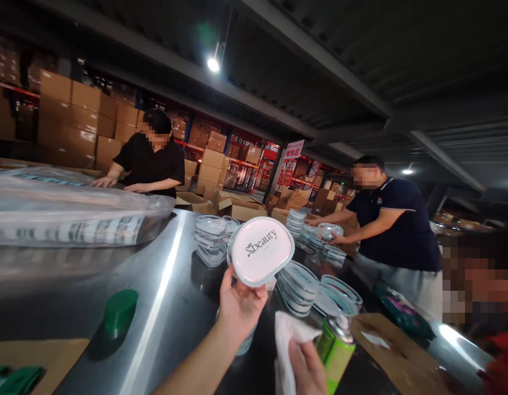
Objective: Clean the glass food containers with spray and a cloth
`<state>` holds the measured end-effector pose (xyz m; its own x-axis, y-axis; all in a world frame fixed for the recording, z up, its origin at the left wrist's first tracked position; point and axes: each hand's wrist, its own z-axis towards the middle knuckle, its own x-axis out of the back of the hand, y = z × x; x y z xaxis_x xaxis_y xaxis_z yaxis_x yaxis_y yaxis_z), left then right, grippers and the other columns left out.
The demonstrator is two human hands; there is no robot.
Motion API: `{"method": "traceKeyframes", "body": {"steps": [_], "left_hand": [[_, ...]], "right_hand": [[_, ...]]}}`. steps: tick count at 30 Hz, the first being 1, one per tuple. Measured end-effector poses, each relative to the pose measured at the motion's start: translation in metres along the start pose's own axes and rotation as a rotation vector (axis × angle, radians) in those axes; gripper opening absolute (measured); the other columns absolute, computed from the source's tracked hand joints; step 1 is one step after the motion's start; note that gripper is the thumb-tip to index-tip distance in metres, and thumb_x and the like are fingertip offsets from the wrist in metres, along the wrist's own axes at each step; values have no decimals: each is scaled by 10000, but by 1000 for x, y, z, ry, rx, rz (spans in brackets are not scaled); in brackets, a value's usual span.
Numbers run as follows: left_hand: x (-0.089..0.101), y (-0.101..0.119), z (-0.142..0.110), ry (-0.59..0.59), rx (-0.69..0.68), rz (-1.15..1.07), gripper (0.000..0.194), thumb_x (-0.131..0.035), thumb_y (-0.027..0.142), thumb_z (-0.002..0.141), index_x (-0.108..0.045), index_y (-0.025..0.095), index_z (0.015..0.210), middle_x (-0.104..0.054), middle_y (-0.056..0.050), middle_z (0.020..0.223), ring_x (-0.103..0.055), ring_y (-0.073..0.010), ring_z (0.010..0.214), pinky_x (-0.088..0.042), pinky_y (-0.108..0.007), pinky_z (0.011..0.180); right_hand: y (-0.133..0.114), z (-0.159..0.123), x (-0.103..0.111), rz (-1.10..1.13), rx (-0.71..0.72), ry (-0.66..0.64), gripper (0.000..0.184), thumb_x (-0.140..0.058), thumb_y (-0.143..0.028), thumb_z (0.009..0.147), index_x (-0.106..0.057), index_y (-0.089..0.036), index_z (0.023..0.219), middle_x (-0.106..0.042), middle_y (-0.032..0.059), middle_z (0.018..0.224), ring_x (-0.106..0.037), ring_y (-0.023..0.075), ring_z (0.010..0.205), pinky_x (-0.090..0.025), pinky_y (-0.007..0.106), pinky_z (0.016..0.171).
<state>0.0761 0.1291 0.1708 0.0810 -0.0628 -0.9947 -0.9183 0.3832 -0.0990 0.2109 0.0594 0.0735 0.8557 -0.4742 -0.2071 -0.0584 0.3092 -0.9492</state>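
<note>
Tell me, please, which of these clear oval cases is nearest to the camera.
The case with the white "beauty" top, held up in the left hand. Most others sit stacked on the steel table; one is in a co-worker's hands.

Steel packing table [163, 263] carries stacked clear cases [210, 240] ahead of the left hand [241, 310], which holds a case [260, 251]. Right hand [307, 367] holds a cloth [287, 351], a spray can [335, 351] just beside it. Wrapped bundle [73, 211] lies table left; cardboard sheet [398, 351], table right.
</note>
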Motion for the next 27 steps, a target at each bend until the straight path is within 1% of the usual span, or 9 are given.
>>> {"method": "traceKeyframes", "body": {"steps": [2,4,7,10,13,16,19,24,27], "left_hand": [[1,-4,0,29,3,11,275,-590,384,836,-609,160,677,-590,-50,607,-481,-157,548,-375,-258,488],[2,-7,-1,54,16,29,295,-580,404,845,-604,160,680,-568,-42,580,-477,-149,528,-368,-251,480],[3,-11,-2,82,22,55,261,-565,395,857,-614,165,741,-585,-39,593,-472,-142,498,-352,-246,459],[4,-14,-1,99,25,62,246,-555,388,867,-617,166,780,-604,-35,599,-473,-135,474,-356,-245,450],[5,-13,-1,89,25,100,261,-542,392,878,-637,154,828,-628,-39,606,-501,-131,464,-374,-241,445],[4,-12,-1,76,-1,119,268,-512,365,899,-653,137,898,-686,-67,702,-590,-154,539,-429,-249,477],[5,-15,-1,101,4,119,243,-533,354,890,-650,142,872,-685,-58,688,-587,-150,529,-431,-247,474],[11,-25,1,121,40,145,236,-566,364,872,-616,160,765,-598,-10,540,-476,-118,417,-351,-230,408],[14,-21,4,125,25,183,254,-519,355,900,-629,143,810,-624,-37,601,-541,-134,479,-417,-241,453]], "right_hand": [[-47,12,-17,-262,404,-29,270,-608,-444,816,-635,-191,725,-604,14,678,-582,163,682,-480,248,648],[-86,30,-32,-481,867,-109,207,-518,-295,858,-645,-192,732,-594,24,705,-569,154,688,-478,249,671],[-120,56,-50,-782,1223,-108,268,-395,-139,856,-658,-170,812,-599,83,874,-565,171,782,-476,266,690],[-126,69,-62,-1101,1288,-87,282,-402,-87,812,-675,-159,803,-608,130,977,-554,207,811,-471,300,686],[-118,62,-68,-1246,1300,-101,262,-452,-48,773,-665,-174,690,-625,122,985,-535,216,798,-445,303,678],[-110,49,-63,-1217,1356,-223,227,-498,-47,767,-659,-184,683,-627,82,945,-513,203,785,-416,290,668],[-111,54,-51,-1187,1427,-329,246,-481,-44,784,-682,-186,781,-629,66,933,-506,195,788,-405,291,686],[-114,77,-48,-1260,1311,-65,256,-463,-34,757,-660,-158,649,-633,135,986,-517,217,790,-425,316,682],[-100,62,-53,-1194,1261,-205,219,-499,-60,756,-673,-181,698,-639,102,940,-539,216,801,-447,309,681]]}}
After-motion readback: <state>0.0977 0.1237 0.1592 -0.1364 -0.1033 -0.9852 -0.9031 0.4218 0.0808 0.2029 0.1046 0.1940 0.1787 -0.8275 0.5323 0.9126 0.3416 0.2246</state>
